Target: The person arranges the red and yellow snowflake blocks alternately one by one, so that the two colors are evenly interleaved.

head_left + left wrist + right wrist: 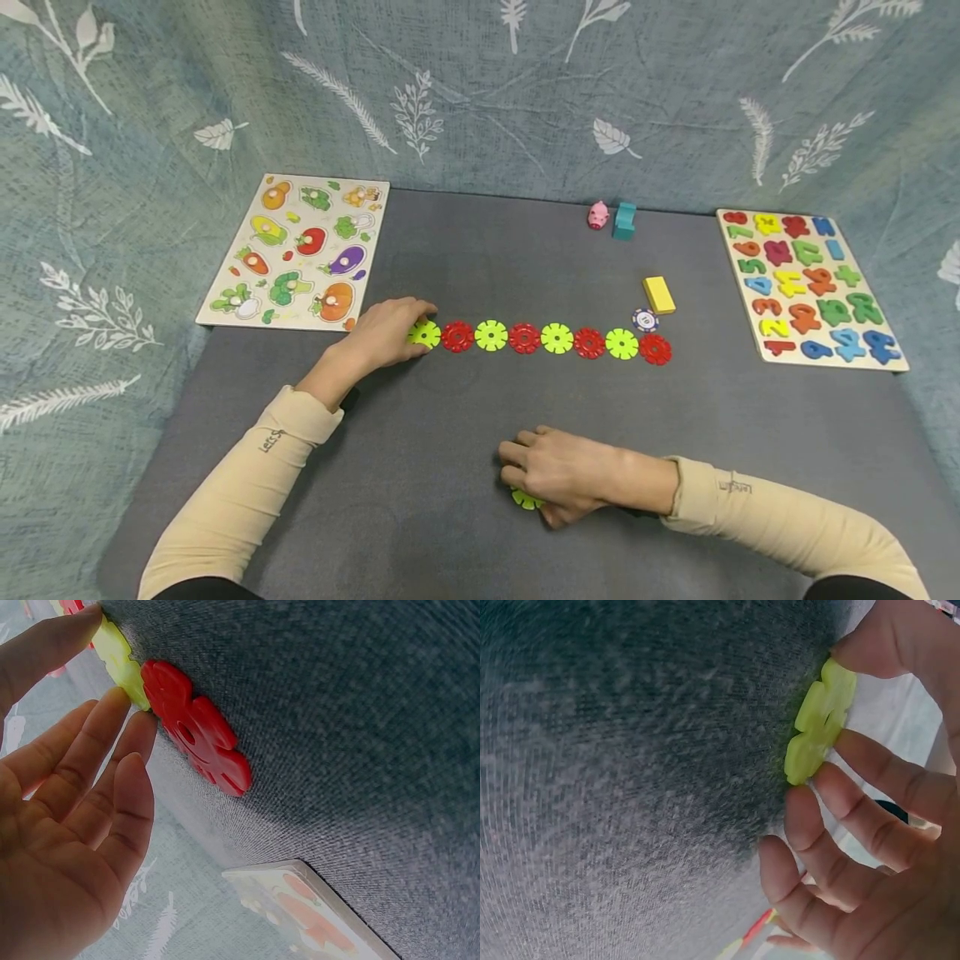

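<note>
A row of notched plastic discs, red and yellow-green by turns, lies across the table. At its left end my left hand [386,333] pinches a yellow-green disc [425,334] by its edges, between thumb and fingers. Under that palm, a red disc [196,727] shows in the left wrist view, right beside the yellow-green one; the hand hides it from the head view. Nearer the front, my right hand [566,471] holds another yellow-green disc [821,724] between thumb and fingertips, low over the grey cloth. From above, this disc is mostly covered by the hand.
A vegetable puzzle board [298,242] lies at the left, a number puzzle board [806,283] at the right. Close to the row's right end are a poker chip [645,320] and a yellow block [659,295]. A pink pig figure [597,215] and a teal block [624,221] stand at the back.
</note>
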`<action>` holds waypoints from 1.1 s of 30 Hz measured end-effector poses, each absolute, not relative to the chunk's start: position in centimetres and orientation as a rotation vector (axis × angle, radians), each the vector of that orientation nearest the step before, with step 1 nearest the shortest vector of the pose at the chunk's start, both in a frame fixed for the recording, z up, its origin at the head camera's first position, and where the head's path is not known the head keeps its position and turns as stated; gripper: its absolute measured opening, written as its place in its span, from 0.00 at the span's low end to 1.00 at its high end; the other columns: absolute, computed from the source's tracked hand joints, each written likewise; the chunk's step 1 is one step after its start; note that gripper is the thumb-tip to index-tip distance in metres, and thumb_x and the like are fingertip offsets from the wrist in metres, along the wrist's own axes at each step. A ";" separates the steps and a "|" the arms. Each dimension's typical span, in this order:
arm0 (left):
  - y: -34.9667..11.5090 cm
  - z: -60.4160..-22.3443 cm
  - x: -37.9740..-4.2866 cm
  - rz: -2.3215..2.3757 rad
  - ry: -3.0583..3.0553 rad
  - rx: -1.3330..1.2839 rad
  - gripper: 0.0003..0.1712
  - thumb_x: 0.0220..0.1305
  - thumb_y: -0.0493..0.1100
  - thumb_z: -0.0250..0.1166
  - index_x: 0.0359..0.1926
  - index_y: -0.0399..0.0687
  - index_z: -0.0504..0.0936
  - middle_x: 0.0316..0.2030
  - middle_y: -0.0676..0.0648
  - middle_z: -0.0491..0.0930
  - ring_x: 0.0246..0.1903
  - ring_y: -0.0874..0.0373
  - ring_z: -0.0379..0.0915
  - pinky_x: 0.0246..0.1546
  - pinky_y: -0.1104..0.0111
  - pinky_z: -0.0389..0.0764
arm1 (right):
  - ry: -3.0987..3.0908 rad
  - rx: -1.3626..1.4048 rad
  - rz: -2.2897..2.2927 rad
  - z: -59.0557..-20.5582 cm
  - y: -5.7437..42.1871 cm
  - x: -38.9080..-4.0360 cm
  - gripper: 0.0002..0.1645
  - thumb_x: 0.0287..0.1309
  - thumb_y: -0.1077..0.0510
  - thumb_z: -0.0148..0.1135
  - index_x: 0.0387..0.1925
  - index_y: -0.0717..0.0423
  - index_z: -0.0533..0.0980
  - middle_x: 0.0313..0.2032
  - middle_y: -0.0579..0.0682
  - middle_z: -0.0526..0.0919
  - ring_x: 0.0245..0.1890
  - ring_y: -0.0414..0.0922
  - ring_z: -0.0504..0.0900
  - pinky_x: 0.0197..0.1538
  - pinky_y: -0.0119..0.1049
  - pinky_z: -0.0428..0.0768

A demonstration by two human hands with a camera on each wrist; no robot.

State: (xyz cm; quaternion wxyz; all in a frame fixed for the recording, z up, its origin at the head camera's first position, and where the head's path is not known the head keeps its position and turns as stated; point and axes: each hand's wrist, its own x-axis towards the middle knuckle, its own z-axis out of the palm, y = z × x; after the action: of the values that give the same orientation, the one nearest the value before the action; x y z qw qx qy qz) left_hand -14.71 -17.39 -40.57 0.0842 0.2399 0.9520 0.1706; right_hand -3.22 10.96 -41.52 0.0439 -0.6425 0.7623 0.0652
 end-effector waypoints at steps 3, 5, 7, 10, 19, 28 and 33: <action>-17.3 -40.6 -14.7 0.507 2.842 0.718 0.31 0.52 0.43 0.74 0.57 0.38 0.77 0.45 0.41 0.82 0.43 0.48 0.78 0.46 0.55 0.77 | 2.318 -1.967 0.197 -41.5 11.1 -3.4 0.25 0.36 0.42 0.66 0.37 0.46 0.71 0.38 0.43 0.73 0.31 0.40 0.72 0.28 0.33 0.71; -17.3 -40.5 -14.7 0.505 2.841 0.721 0.31 0.52 0.42 0.74 0.57 0.38 0.77 0.45 0.41 0.82 0.43 0.48 0.78 0.47 0.55 0.77 | 2.311 -1.957 0.189 -41.5 11.2 -3.5 0.25 0.37 0.42 0.66 0.38 0.46 0.72 0.38 0.43 0.74 0.32 0.40 0.73 0.29 0.33 0.73; -17.3 -40.5 -14.7 0.505 2.839 0.725 0.31 0.52 0.43 0.74 0.57 0.38 0.77 0.45 0.41 0.82 0.43 0.48 0.78 0.47 0.54 0.77 | 2.314 -1.942 0.176 -41.3 11.4 -3.7 0.25 0.38 0.42 0.66 0.39 0.46 0.73 0.38 0.43 0.75 0.33 0.39 0.73 0.31 0.33 0.73; -17.3 -40.5 -14.8 0.498 2.837 0.723 0.31 0.52 0.43 0.74 0.57 0.38 0.77 0.46 0.41 0.82 0.44 0.48 0.78 0.48 0.54 0.77 | 2.341 -1.912 0.141 -41.1 11.9 -4.0 0.24 0.39 0.42 0.67 0.40 0.47 0.74 0.38 0.43 0.76 0.34 0.39 0.74 0.32 0.34 0.74; -17.3 -40.6 -14.8 0.484 2.843 0.705 0.31 0.52 0.43 0.74 0.57 0.38 0.77 0.46 0.41 0.82 0.44 0.48 0.78 0.48 0.54 0.77 | 2.542 -1.825 -0.130 -41.0 15.1 -6.0 0.27 0.32 0.47 0.71 0.38 0.52 0.76 0.35 0.45 0.76 0.31 0.40 0.73 0.35 0.35 0.76; -17.3 -40.6 -14.7 0.486 2.841 0.693 0.31 0.52 0.43 0.74 0.57 0.38 0.77 0.46 0.41 0.82 0.44 0.48 0.78 0.48 0.54 0.77 | 2.710 -1.585 -0.239 -41.0 19.9 -8.1 0.25 0.32 0.51 0.73 0.37 0.54 0.78 0.34 0.44 0.77 0.31 0.39 0.75 0.39 0.36 0.78; -17.2 -40.6 -14.7 0.486 2.845 0.696 0.31 0.52 0.43 0.74 0.57 0.38 0.77 0.46 0.40 0.82 0.44 0.48 0.78 0.48 0.54 0.77 | 2.769 -1.336 -0.198 -40.6 22.4 -8.9 0.27 0.34 0.50 0.75 0.41 0.55 0.79 0.37 0.45 0.79 0.33 0.38 0.75 0.39 0.36 0.79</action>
State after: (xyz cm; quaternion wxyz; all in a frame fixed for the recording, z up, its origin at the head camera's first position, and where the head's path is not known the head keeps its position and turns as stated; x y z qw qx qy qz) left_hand -14.68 -17.22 -40.58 0.0864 0.2336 0.9547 0.1629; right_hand -8.88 22.42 -40.56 0.0305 -0.4334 0.8984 -0.0644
